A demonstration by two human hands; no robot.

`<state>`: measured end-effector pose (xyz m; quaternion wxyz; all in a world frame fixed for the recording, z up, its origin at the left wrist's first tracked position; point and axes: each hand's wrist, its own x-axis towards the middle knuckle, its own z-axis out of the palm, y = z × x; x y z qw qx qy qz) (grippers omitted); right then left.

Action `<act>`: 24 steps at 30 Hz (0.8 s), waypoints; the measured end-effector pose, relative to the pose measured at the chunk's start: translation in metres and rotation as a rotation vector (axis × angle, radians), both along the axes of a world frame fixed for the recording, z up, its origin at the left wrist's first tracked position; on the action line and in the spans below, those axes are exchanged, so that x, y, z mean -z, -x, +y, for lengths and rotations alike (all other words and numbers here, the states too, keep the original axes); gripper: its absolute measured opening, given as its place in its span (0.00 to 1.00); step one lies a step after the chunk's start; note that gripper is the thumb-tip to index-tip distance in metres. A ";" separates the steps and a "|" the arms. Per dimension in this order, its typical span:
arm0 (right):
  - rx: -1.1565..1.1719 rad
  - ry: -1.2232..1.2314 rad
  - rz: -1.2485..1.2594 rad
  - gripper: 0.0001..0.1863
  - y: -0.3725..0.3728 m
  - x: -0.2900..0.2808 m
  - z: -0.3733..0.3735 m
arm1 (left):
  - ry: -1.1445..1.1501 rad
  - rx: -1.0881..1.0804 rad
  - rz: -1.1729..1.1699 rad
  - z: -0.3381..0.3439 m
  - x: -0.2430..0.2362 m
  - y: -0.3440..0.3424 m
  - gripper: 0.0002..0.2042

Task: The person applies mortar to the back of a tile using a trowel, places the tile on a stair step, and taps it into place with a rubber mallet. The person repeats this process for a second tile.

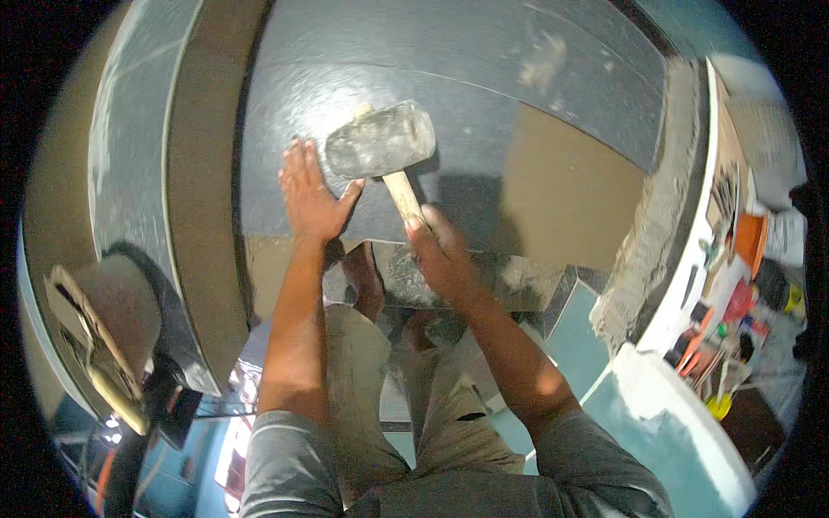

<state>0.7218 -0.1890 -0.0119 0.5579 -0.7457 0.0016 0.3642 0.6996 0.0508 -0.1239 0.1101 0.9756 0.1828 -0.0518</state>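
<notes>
My left hand lies flat with fingers spread on a dark grey tile. My right hand grips the pale wooden handle of a mallet. The mallet's thick, scuffed grey head hangs over the tile, just right of my left fingers, and casts a shadow there. Whether the head touches the tile, I cannot tell. Right of the tile shows a brown, tile-shaped surface. A dusty grey ledge runs along the near side, by my legs.
A rough mortar ridge edges the right side. Beyond it are jumbled tools, among them an orange container. At left, a dark tiled strip stands beside a brown band. A tool with a wooden handle sits lower left.
</notes>
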 end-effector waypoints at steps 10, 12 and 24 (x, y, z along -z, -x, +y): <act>0.909 0.210 0.286 0.35 0.030 0.032 -0.084 | 0.005 -0.122 0.233 -0.005 -0.014 -0.020 0.72; 1.040 0.264 0.158 0.34 0.025 0.040 -0.089 | -0.015 -0.111 0.238 -0.004 -0.013 -0.019 0.70; 0.799 0.434 -0.181 0.21 0.023 0.027 -0.085 | 0.028 -0.129 0.271 -0.002 -0.014 -0.021 0.73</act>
